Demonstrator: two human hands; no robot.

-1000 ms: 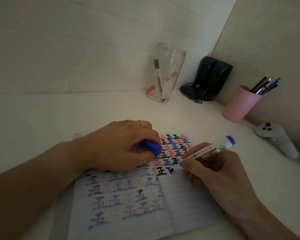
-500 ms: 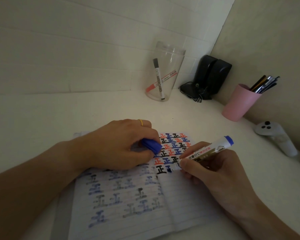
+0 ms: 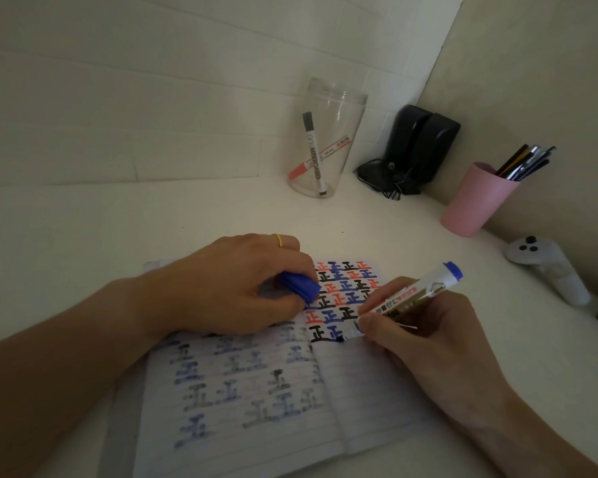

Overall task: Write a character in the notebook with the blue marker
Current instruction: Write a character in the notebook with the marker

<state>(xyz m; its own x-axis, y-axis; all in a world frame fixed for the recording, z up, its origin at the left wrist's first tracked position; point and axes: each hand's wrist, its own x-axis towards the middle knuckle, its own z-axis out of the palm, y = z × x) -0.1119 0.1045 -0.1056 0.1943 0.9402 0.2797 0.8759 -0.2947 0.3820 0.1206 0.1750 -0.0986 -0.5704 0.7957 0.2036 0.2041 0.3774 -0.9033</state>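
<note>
Mid-stroke, I'd judge: right hand (image 3: 439, 343) grip pinches blue marker (image 3: 406, 300), tip on notebook (image 3: 256, 391) right pg beside last black char, blue char part-done; left hand (image 3: 228, 288) clasps cap (image 3: 299, 288).

We see white ruled pages in the notebook (image 3: 366, 384), patterned with rows of black, blue and red characters. The marker (image 3: 411, 298) is white with a blue end; its cap (image 3: 299, 287) is blue. The cup (image 3: 475, 200) is pink, the ring (image 3: 278, 240) gold.
</note>
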